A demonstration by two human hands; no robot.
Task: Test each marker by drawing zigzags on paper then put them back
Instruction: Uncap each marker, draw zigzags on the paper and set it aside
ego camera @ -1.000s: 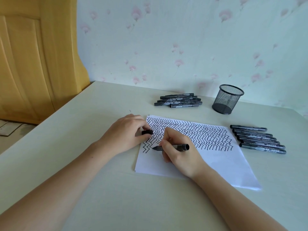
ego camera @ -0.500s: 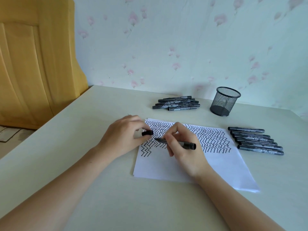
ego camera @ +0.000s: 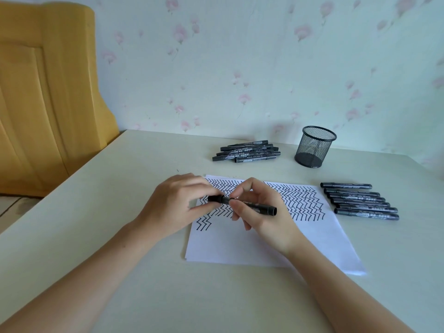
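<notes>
A white sheet of paper (ego camera: 264,246) lies in the middle of the table, its upper half filled with black zigzag rows. Just above it my right hand (ego camera: 266,215) grips a black marker (ego camera: 258,207) by the barrel. My left hand (ego camera: 177,205) pinches the marker's black cap (ego camera: 216,199), which sits on the marker's tip end. Several black markers (ego camera: 247,152) lie in a loose pile behind the paper. Several more markers (ego camera: 360,201) lie in a neat row to the right of the paper.
A black mesh pen cup (ego camera: 314,146) stands at the back near the flowered wall, with nothing visible in it. A yellow wooden door (ego camera: 43,97) stands at the left beyond the table edge. The pale table (ego camera: 120,179) extends toward me under my forearms.
The marker tip lifted off the paper and met the cap held by my left hand; the cap now sits on the marker's end. The camera tilted slightly.
</notes>
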